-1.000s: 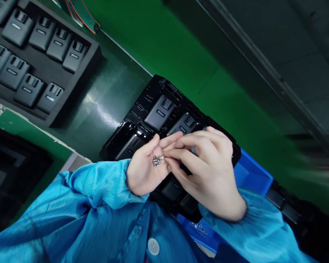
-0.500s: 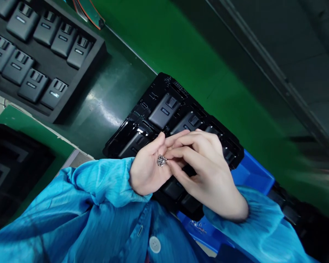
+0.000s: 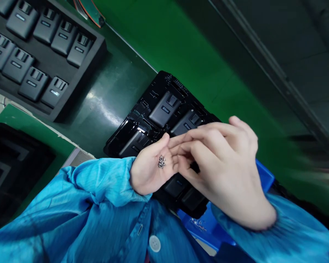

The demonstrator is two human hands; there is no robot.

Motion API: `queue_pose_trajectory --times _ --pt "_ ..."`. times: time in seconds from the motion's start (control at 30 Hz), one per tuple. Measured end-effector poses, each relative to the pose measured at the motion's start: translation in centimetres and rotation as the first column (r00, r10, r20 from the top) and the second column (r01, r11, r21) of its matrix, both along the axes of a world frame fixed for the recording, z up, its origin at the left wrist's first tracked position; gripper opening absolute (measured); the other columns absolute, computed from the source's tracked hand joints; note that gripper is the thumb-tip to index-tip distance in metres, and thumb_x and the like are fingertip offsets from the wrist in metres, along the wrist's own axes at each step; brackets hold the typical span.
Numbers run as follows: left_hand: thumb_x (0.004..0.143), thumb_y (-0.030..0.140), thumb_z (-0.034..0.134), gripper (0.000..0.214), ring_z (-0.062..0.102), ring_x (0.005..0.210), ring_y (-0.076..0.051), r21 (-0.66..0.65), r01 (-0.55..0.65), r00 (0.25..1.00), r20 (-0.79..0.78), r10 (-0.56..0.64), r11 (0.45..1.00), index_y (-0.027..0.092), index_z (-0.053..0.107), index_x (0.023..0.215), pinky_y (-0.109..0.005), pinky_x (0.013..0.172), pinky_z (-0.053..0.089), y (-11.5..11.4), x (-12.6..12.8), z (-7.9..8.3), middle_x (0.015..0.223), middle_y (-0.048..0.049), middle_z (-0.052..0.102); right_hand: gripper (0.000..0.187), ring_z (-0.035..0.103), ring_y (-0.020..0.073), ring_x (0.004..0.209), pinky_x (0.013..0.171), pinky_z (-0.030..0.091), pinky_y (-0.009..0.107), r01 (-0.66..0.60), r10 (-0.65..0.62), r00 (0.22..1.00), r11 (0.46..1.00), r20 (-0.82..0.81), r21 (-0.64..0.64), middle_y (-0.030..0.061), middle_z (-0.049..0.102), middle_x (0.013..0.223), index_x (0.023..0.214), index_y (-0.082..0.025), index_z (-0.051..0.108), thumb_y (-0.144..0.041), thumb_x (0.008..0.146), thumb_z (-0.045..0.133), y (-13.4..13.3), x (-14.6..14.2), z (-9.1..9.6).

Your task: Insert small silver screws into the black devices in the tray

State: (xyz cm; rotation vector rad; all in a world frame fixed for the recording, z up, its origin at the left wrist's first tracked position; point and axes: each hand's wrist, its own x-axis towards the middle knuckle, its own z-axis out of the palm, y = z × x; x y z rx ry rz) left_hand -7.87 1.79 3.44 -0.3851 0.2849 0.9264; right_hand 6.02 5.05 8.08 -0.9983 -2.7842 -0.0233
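My left hand (image 3: 150,168) is cupped palm up and holds a small pile of silvery screws (image 3: 161,162). My right hand (image 3: 222,164) is bent over the left fingers, thumb and fingertips pinched together. Whatever lies in that pinch, if anything, is hidden. Beneath both hands is a glossy black tray (image 3: 150,98) with dark grey battery-like cases in its pockets. One labelled case (image 3: 164,109) shows fully beyond my left hand, and another case (image 3: 186,122) is partly covered by my right hand.
At the upper left a black foam tray (image 3: 95,54) carries several similar grey cases. A blue bin (image 3: 192,228) with small metal pieces sits under my right forearm. An orange-edged tool (image 3: 91,12) lies at the top of the green bench (image 3: 104,87).
My right hand has moved right and drawn its fingertips back from the screw pile to the left fingers. The left hand has barely shifted, and the screws in its palm are more visible.
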Motion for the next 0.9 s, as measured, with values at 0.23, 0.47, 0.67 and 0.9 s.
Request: queue_pose_trajectory --times 0.23,0.47,0.67,0.9 --pt "0.109 0.028 0.022 0.052 0.07 0.08 -0.01 0.012 -0.013 0.998 0.061 0.012 1.0 0.008 0.069 0.118 -0.019 0.078 0.052 -0.4 -0.2 -0.1 0.088 -0.0058 0.074 0.007 0.061 0.0273 0.109 0.113 0.04 0.058 -0.052 0.045 0.998 0.977 -0.039 -0.206 0.0062 0.069 0.103 0.097 -0.02 0.068 -0.021 0.096 0.061 0.0 0.3 0.9" --pt "0.108 0.036 0.022 0.057 0.07 0.108 -0.018 0.07 0.035 0.999 0.018 -0.036 0.997 0.007 0.057 0.141 -0.027 0.092 0.049 -0.3 -0.4 -0.1 0.119 -0.0135 0.074 0.003 0.059 0.0286 0.11 0.111 0.038 0.058 -0.011 -0.005 0.996 0.983 -0.084 -0.184 0.0078 0.064 0.101 0.093 -0.022 0.066 -0.02 0.093 0.064 0.1 1.0 1.0" --pt "0.108 0.036 0.02 0.057 0.067 0.119 -0.019 0.096 0.033 0.999 0.035 -0.036 0.995 0.01 0.052 0.147 -0.028 0.094 0.047 -0.2 -0.5 0.3 0.127 -0.0126 0.071 0.007 0.056 0.0274 0.114 0.113 0.036 0.057 -0.019 -0.001 0.994 0.982 -0.105 -0.188 0.0068 0.064 0.103 0.089 -0.024 0.065 -0.018 0.092 0.065 -0.1 0.9 0.7" --pt "0.108 0.027 0.019 0.053 0.074 0.087 -0.018 -0.054 0.025 0.997 0.074 -0.021 0.998 0.009 0.048 0.148 -0.033 0.094 0.051 0.3 -0.6 0.6 0.084 -0.0048 0.074 0.01 0.058 0.025 0.113 0.116 0.035 0.053 -0.05 0.025 0.978 0.992 -0.207 -0.112 0.003 0.068 0.1 0.092 -0.024 0.061 -0.018 0.089 0.068 0.0 0.7 -1.4"
